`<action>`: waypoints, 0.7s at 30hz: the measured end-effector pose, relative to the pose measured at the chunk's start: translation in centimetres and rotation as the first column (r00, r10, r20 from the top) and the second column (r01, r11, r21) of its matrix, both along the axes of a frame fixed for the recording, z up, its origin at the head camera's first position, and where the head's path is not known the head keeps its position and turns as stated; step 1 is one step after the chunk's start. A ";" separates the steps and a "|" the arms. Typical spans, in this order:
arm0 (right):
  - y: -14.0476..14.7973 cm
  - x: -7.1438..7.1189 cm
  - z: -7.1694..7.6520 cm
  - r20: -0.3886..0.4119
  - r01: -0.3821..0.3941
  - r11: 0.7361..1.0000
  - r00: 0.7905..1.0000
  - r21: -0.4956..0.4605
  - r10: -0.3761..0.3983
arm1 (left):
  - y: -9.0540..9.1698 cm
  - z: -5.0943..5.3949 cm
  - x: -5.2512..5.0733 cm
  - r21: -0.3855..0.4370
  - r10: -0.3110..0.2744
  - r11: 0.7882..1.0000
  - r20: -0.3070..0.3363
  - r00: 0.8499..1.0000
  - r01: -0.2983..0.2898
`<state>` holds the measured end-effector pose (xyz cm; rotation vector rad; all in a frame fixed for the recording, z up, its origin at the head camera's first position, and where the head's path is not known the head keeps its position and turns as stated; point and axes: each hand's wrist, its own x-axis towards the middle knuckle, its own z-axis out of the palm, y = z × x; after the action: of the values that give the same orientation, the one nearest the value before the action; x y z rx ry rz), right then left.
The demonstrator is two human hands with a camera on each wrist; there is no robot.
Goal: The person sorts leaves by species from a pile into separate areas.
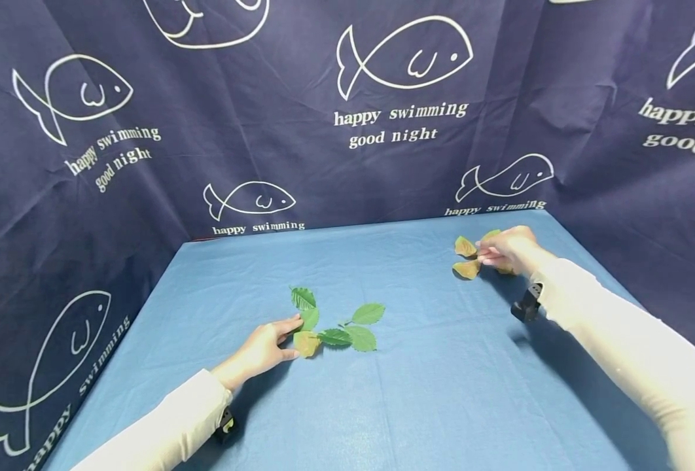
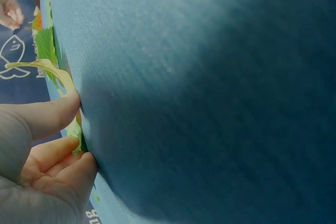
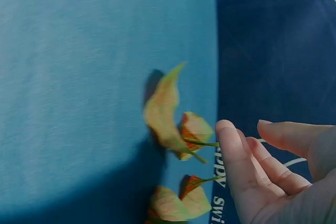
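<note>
My left hand [image 1: 265,350] rests at the left end of a row of leaves, fingertips and thumb apart on the cloth. Its thumb touches the yellow leaf [image 1: 306,344], and its fingers touch the green leaf [image 1: 309,319] beside that; the yellow one curls up behind the thumb in the left wrist view. At the far right, my right hand [image 1: 509,248] reaches among several yellow-orange leaves [image 1: 467,269]. In the right wrist view its thumb and index finger stand apart, beside the stems of a curled yellow leaf [image 3: 165,111] and its neighbours; stem ends partly hide behind the fingers.
More green leaves [image 1: 368,313] lie right of my left hand. A blue cloth [image 1: 418,392] covers the table. Dark blue curtains [image 1: 300,131] with white fish drawings and lettering hang behind and at both sides. A black device [image 1: 527,304] sits at my right wrist.
</note>
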<state>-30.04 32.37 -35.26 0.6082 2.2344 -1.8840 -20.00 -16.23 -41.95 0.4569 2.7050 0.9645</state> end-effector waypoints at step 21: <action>-0.6 -0.5 3.5 -0.015 -0.182 0.960 0.983 -0.211 0.183 | 0.0 -0.3 -0.2 0.008 0.021 1.000 0.025 0.999 -0.021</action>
<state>-30.57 31.74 -31.80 0.3594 1.9737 -1.9858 -20.17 -16.28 -42.25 0.4161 2.6899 0.9814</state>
